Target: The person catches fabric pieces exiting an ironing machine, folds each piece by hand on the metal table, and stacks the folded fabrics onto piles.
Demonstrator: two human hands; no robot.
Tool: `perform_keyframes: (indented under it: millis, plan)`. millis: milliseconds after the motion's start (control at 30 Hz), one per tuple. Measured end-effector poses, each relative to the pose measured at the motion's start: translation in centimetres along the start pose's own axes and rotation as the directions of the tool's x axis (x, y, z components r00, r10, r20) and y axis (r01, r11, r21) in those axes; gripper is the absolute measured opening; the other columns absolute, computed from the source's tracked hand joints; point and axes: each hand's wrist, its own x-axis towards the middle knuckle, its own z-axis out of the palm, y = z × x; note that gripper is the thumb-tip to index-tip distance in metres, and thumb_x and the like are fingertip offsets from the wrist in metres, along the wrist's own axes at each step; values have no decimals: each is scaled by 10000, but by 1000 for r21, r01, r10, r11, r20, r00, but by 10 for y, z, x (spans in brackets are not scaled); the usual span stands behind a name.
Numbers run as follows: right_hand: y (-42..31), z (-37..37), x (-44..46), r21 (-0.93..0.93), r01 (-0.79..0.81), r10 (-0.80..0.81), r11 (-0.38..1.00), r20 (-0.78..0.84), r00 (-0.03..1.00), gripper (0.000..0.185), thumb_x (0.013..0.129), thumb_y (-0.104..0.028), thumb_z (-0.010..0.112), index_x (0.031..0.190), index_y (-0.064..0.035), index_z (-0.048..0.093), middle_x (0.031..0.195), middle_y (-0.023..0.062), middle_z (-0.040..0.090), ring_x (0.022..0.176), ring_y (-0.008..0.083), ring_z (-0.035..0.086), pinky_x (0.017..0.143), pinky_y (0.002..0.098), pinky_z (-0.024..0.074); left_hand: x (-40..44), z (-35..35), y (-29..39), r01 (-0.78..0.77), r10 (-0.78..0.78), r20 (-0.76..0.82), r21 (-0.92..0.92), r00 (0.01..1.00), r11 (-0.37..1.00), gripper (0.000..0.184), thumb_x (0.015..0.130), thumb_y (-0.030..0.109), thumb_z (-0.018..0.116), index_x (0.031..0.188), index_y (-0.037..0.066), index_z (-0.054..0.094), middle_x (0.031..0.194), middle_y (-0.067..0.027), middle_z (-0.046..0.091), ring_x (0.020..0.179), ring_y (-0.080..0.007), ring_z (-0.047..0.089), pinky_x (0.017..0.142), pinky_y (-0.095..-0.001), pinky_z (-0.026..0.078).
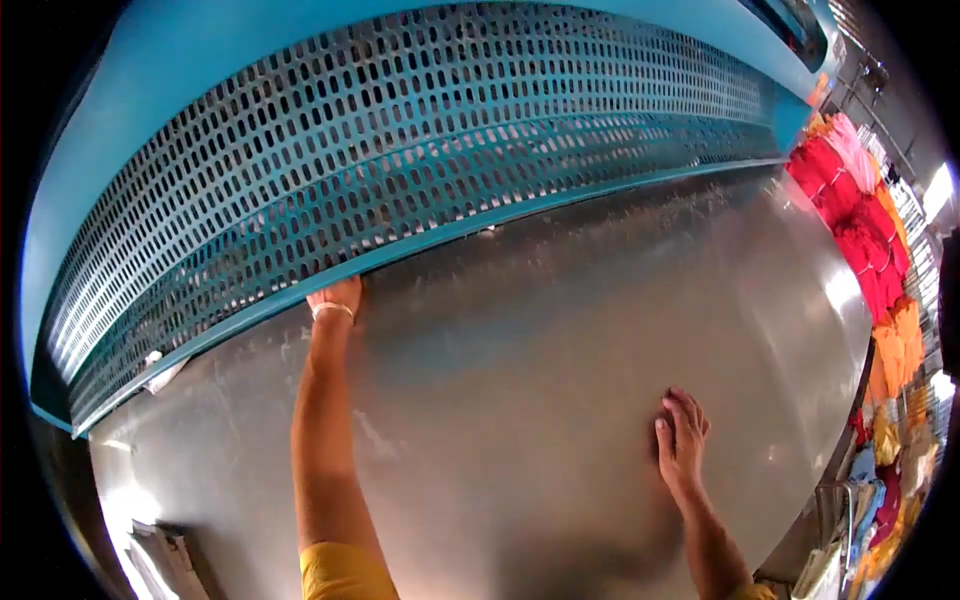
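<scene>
Metal bench: a broad, smooth grey sheet, glossy at its left and right ends, with scuffs and pale marks; it lies under both arms.
Blue perforated guard: spans the far side of the bench, full of slot-shaped holes, its lower rim running along the bench's far edge.
Left arm: stretched forward over the bench to the guard's lower rim, with a yellow sleeve at the near end.
Red cloth bundles: beyond the bench's right end, tied, with pink cloth at the top.
Mixed cloths: lower right, in blue, maroon and yellow.
Orange cloth: just below the red bundles.
Flat stack: at the lower left; its material is unclear.
Right hand: over the right half of the bench, empty, fingers loosely bent, thumb apart; contact with the metal cannot be told.
Left hand: at the guard's lower rim, its fingers hidden, so their spread or hold cannot be told.
White scrap: pokes out below the rim, left of the left hand.
Pale wristband: around the left wrist.
</scene>
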Motion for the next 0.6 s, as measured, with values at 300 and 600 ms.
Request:
perform_keyframes:
  millis: [300,600]
  plan:
    - [0,6,-6,-52,71,-78,996,-131,988,257,816,-161,559,1063,-96,528,1190,41,497,1118,241,439,914,411,310,-318,-220,24,-309,340,67,-281,938,909,274,752,125,545,1004,25,590,1112,-185,510,1051,-382,454,891,-484,355]
    - [27,-12,22,830,-494,538,258,301,787,383,846,-368,559,1005,-21,539,878,126,612,695,167,602,546,298,472,-478,-339,-151,11,167,316,-494,934,869,303,600,-17,563,890,50,619,1054,-206,572,985,-354,546,838,-402,449]
